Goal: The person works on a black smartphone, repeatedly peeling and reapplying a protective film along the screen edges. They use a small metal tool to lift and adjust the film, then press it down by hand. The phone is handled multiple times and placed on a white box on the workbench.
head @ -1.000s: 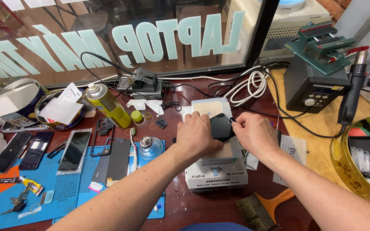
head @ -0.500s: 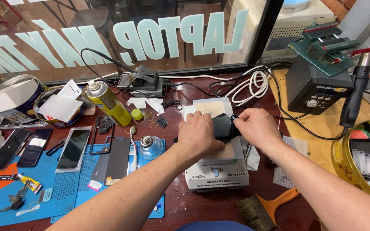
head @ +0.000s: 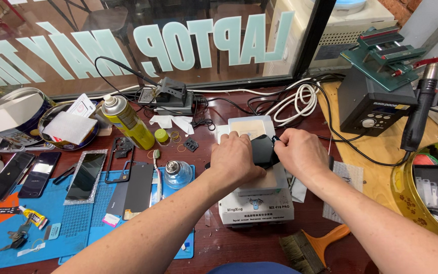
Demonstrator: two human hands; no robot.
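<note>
- Both your hands are on a small black phone-like device (head: 263, 150), which sits on the white heating plate machine (head: 255, 203) in the middle of the dark red tabletop (head: 330, 233).
- Your left hand (head: 235, 158) lies over the device's left side, fingers curled down and pressing on it.
- Your right hand (head: 300, 155) pinches the device's right edge, fingertips bunched together at its top corner. Can't tell if there's a tool in that pinch.
- Just left of the machine there's a small clear round bottle (head: 177, 172) on the blue work mat (head: 51, 223), plus a couple of dark phone panels (head: 133, 189) lying flat on it.
- A yellow spray can (head: 126, 121) stands tilted further back left.
- A coil of white cable (head: 300, 101) sits behind your right hand, with a black station box (head: 373, 106) off to the right.
- An orange-handled brush (head: 313, 244) lies near your right forearm.
</note>
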